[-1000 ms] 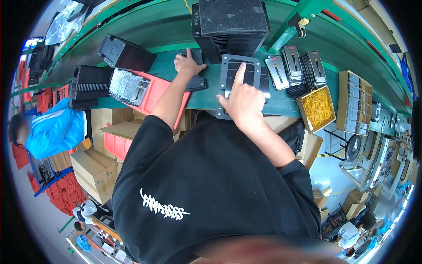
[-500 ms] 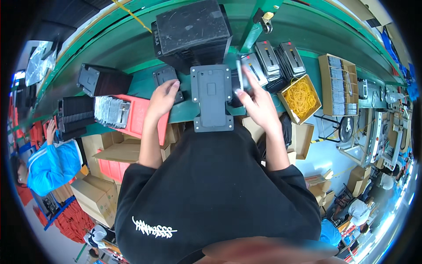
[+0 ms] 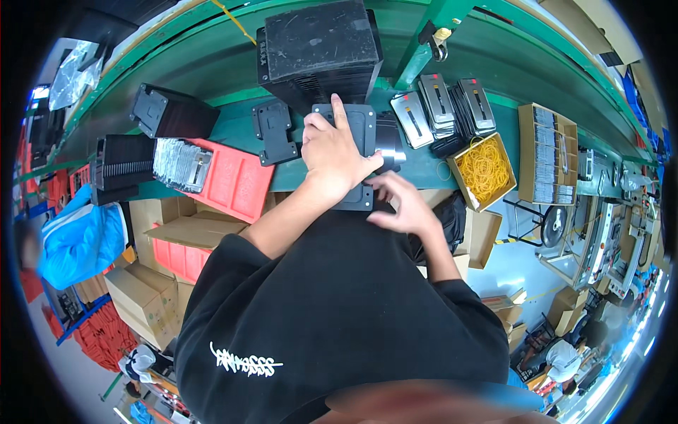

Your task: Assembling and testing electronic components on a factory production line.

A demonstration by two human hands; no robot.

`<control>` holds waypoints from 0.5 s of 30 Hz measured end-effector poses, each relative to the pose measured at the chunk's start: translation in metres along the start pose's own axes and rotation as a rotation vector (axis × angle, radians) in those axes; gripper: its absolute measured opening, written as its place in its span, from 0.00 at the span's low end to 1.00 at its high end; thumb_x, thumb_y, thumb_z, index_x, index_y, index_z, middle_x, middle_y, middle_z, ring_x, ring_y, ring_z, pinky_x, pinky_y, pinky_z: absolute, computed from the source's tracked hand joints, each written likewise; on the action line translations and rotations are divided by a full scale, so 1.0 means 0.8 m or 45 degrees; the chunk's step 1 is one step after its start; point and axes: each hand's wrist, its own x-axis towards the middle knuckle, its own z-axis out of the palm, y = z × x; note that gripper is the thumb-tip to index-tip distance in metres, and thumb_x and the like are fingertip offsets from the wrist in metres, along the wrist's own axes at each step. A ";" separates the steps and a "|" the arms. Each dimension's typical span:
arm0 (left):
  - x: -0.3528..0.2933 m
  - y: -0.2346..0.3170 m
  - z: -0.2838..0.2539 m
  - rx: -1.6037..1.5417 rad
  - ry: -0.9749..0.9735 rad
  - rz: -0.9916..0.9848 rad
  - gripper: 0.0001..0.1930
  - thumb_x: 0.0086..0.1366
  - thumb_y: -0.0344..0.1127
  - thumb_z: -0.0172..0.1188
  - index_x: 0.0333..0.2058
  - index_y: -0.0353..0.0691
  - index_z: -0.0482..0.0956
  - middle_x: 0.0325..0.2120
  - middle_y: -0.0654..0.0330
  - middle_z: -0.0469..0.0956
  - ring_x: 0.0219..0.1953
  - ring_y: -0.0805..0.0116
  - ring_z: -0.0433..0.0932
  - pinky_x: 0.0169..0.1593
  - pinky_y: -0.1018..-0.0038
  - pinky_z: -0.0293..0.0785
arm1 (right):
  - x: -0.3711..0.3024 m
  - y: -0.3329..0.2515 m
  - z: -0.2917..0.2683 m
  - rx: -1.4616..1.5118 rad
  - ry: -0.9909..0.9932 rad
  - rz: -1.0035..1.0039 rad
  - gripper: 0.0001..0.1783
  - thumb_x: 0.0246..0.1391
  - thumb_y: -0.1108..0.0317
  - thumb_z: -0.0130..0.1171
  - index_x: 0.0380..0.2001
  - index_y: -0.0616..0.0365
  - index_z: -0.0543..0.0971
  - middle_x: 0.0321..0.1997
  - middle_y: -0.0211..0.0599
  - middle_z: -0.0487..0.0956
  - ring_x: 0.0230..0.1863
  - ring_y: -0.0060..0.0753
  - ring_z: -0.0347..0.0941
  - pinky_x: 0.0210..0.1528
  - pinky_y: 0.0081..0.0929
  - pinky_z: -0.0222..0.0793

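My left hand (image 3: 330,150) lies across a dark grey fixture plate (image 3: 362,124) with wide ends and corner holes. Its index finger points away from me and its thumb stretches right; it covers the plate's middle. My right hand (image 3: 406,206) is beside the plate's near right edge, thumb and fingers apart, with nothing visible in it. A dark cylinder with a shiny silver band (image 3: 389,141) stands just right of the plate. Left of my left hand, a second dark plate (image 3: 274,131) rests on the green bench.
A tall stack of black plates (image 3: 321,46) stands behind. At right are flat silver-and-black devices (image 3: 438,102), a box of yellow rubber bands (image 3: 486,169) and a divided carton (image 3: 547,116). A red tray (image 3: 236,180) is at left, near a person in a blue sleeve (image 3: 81,240).
My left hand has moved right, from the second plate onto the middle plate. My right hand has come down toward me; the thin pale strip it held is no longer visible.
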 end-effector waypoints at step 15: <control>0.077 -0.245 0.093 -0.743 -0.503 -0.052 0.58 0.52 0.74 0.56 0.73 0.44 0.49 0.56 0.32 0.69 0.55 0.44 0.77 0.57 0.60 0.74 | 0.043 -0.093 0.029 -0.751 0.354 0.171 0.44 0.49 0.41 0.67 0.63 0.57 0.68 0.26 0.37 0.81 0.26 0.41 0.81 0.30 0.34 0.77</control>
